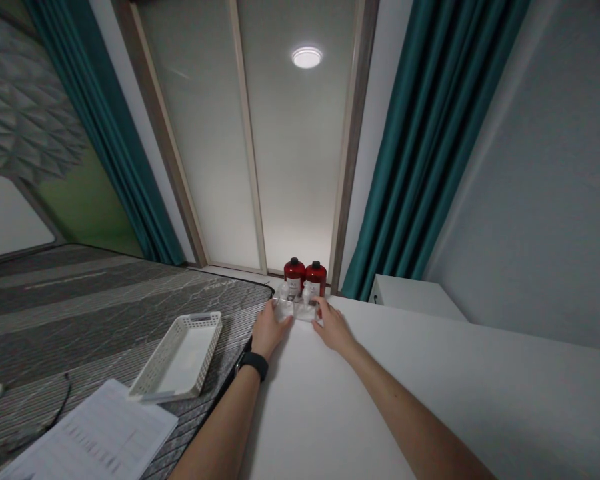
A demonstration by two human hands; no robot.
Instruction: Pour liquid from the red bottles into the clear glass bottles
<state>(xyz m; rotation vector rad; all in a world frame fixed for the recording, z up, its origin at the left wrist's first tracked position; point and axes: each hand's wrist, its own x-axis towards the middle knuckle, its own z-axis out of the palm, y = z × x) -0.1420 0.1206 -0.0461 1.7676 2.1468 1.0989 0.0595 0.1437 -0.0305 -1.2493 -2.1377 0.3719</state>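
Note:
Two small clear bottles with whitish pump-like tops stand side by side near the far end of the white tabletop (325, 400). My left hand (270, 328) has its fingers and thumb around the left clear pump bottle (283, 309). On the other side, my right hand (333, 325) grips the right clear pump bottle (305, 311) between thumb and fingers. Just behind them are two red bottles with black caps and pale labels, a left red bottle (294, 269) and a right red bottle (317, 273). Their lower parts are partly hidden.
Left of the white tabletop is a grey patterned surface (105, 300) with a white perforated basket (203, 373) and printed papers (95, 433). A white cabinet (415, 297) stands beyond at the right, by a teal curtain (420, 153). Frosted sliding doors (295, 153) lie ahead.

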